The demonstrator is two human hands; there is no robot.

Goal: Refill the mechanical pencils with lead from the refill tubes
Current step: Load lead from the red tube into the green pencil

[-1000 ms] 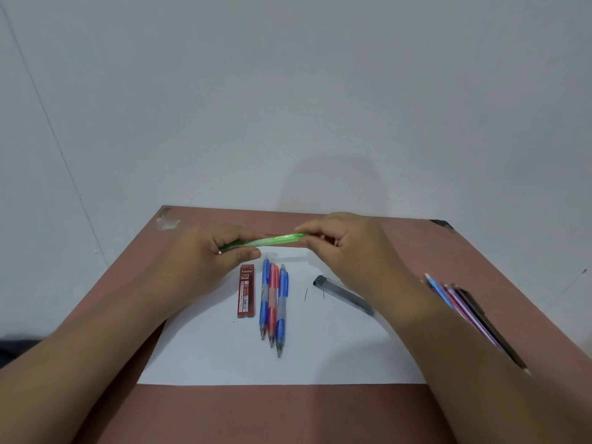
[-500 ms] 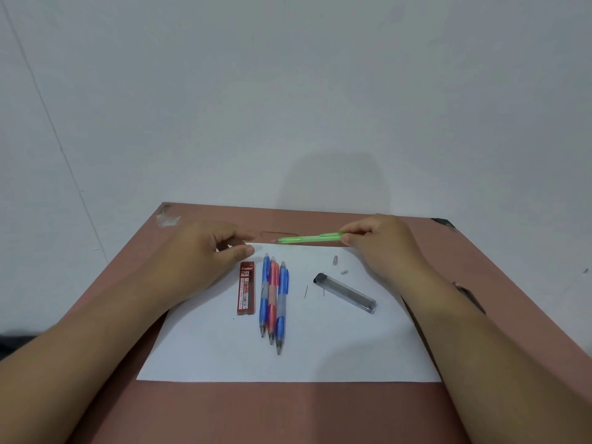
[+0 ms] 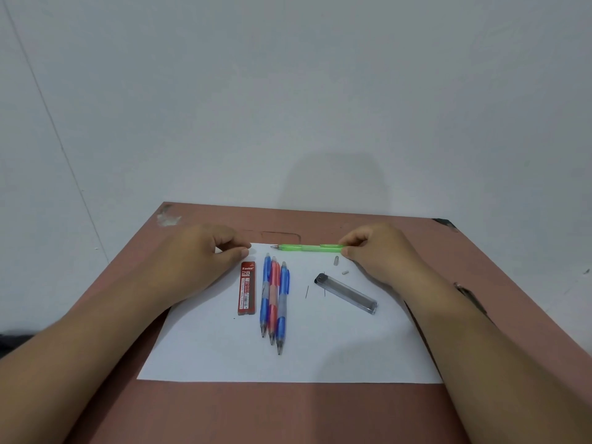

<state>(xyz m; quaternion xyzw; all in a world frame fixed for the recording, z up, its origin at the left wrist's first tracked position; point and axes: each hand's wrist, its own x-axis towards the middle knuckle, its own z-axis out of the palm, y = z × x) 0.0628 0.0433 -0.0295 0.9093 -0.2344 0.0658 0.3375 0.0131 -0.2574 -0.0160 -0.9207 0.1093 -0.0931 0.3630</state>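
A green mechanical pencil [image 3: 307,248] lies along the far edge of the white paper [image 3: 288,357], tip pointing left. My right hand [image 3: 381,251] pinches its right end. My left hand [image 3: 201,261] rests at the paper's far left corner, fingers curled, nothing visible in it. Three pencils lie side by side on the paper: blue [image 3: 265,296], red [image 3: 273,302], blue [image 3: 283,306]. A red 2B lead tube [image 3: 247,288] lies left of them. A clear grey lead tube [image 3: 347,293] lies to the right. A small cap [image 3: 336,260] and eraser [image 3: 345,272] sit near my right hand.
The brown table [image 3: 288,411] meets a white wall at its far edge. Two thin lead pieces [image 3: 307,291] lie between the pencils and the clear tube. A dark pen [image 3: 471,298] shows behind my right forearm near the table's right edge.
My left hand let go of the green pencil. My right hand carried it rightward and lowered it to the paper's far edge. My right arm moved off the cap, the eraser and the clear tube.
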